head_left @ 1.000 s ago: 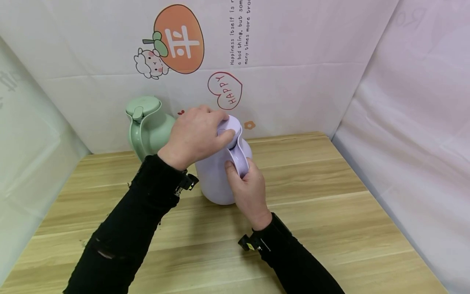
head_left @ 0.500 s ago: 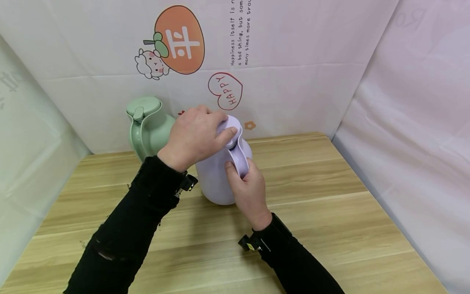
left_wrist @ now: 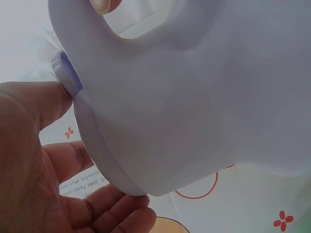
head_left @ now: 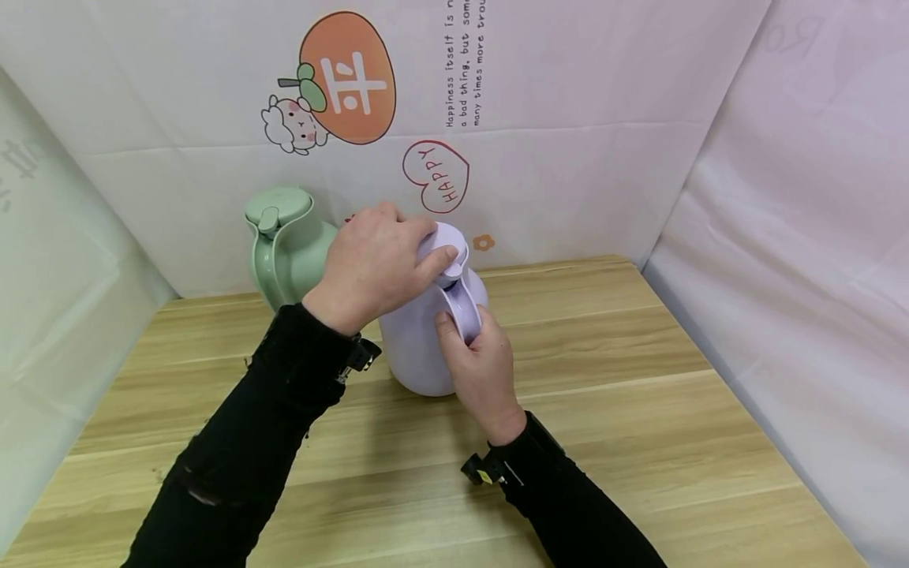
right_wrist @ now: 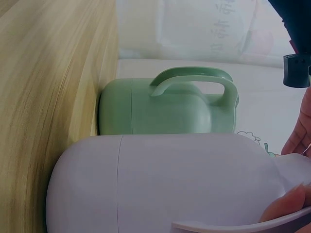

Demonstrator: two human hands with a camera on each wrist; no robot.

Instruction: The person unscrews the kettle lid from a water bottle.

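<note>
A lilac thermos jug stands upright on the wooden table, its handle facing the person. My right hand grips that handle, thumb along its left side. Up top, my left hand holds the round lid by its edge. In the left wrist view the thumb touches the lid beside its small lever, with curled fingers around the far rim. A green thermos jug stands behind and to the left, its lid on, partly hidden by the left hand and arm.
The wooden table ends at a white printed cloth hung close behind the jugs. More cloth hangs at the left and right sides. Both wrists carry small black cameras.
My left hand has shifted very slightly left on the lid, and more of the lid's lever shows below the thumb. The right hand and both jugs stay in place.
</note>
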